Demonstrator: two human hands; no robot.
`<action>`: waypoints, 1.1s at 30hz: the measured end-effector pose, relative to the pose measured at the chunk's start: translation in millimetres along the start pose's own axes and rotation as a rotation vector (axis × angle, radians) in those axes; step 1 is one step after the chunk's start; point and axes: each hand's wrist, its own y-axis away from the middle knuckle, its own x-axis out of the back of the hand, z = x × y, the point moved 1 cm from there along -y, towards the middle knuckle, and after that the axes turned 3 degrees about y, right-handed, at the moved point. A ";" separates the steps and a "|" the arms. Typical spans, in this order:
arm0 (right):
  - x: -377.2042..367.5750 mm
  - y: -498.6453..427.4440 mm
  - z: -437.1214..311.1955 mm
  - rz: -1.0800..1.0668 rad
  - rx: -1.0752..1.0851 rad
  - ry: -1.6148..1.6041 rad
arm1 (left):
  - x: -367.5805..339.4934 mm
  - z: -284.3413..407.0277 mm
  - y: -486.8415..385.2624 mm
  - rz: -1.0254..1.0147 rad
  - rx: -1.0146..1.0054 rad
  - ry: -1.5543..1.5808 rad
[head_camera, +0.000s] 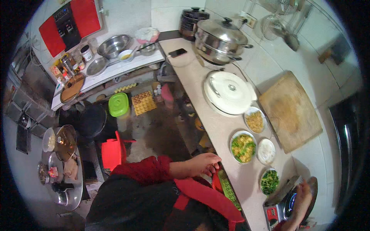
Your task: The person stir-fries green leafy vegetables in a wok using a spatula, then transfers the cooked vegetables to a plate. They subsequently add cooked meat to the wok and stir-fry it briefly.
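Observation:
My left hand (206, 165) is at the counter's front edge, its fingers loosely curled; no held object shows. At the lower right, my right hand (304, 194) is over a gas stove (272, 214) with a blue flame. Dark, pan-like metal surfaces lie beside and behind it; its grip is unclear. On the counter stand a bowl of leafy greens (269, 182), a bowl of yellow food with green pieces (243, 146), a white bowl with whitish contents (266, 151) and a bowl of shredded yellowish food (255, 121).
A wooden cutting board (290, 112) leans against the wall. Farther along are a white lidded pan (229, 92), a steel steamer pot (221, 40) and a phone (177, 52). A red plastic stool (111, 153) and an egg tray (144, 103) are to the left, below counter height.

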 end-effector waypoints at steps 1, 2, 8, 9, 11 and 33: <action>-35.0 -7.2 -41.2 -0.210 0.173 0.422 | 16.6 20.2 16.0 0.054 -0.002 0.005; -72.8 -15.7 -79.2 -0.322 0.182 0.384 | 35.8 34.4 29.4 0.066 -0.064 0.065; -239.7 -63.5 -240.1 -0.854 0.737 0.257 | 127.9 105.2 67.5 0.198 -0.227 0.219; -265.2 -76.8 -252.9 -0.901 0.804 0.252 | 142.3 112.6 68.0 0.221 -0.241 0.240; -314.4 -103.2 -289.0 -0.995 0.939 0.250 | 165.6 131.8 72.3 0.236 -0.282 0.273; -939.6 -334.4 -500.2 -0.708 1.080 0.504 | 392.0 492.4 49.1 0.616 -0.512 -0.030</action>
